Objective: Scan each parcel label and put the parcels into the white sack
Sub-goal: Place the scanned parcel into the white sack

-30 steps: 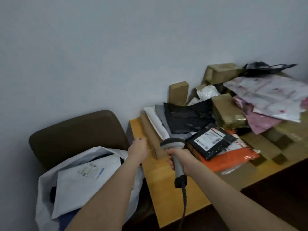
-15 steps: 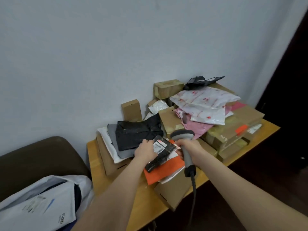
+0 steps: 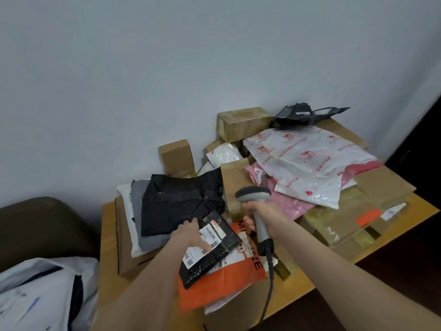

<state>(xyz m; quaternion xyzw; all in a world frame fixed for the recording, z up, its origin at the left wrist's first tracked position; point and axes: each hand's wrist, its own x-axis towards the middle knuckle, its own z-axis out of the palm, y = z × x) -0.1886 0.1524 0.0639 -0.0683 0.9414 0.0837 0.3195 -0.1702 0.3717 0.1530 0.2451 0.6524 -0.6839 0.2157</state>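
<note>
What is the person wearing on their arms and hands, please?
Nothing visible: the left forearm and right forearm are bare to the frame edge, no sleeves. The left hand and right hand have no gloves, and no watch, bracelet or ring shows.

Two hands, one scanner, one white sack, one orange parcel

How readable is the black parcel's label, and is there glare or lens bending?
Head view: label on the black parcel in the left hand is soft, bars visible, text unreadable; no glare on it or the scanner in the right hand; right wall edge bows.
</note>
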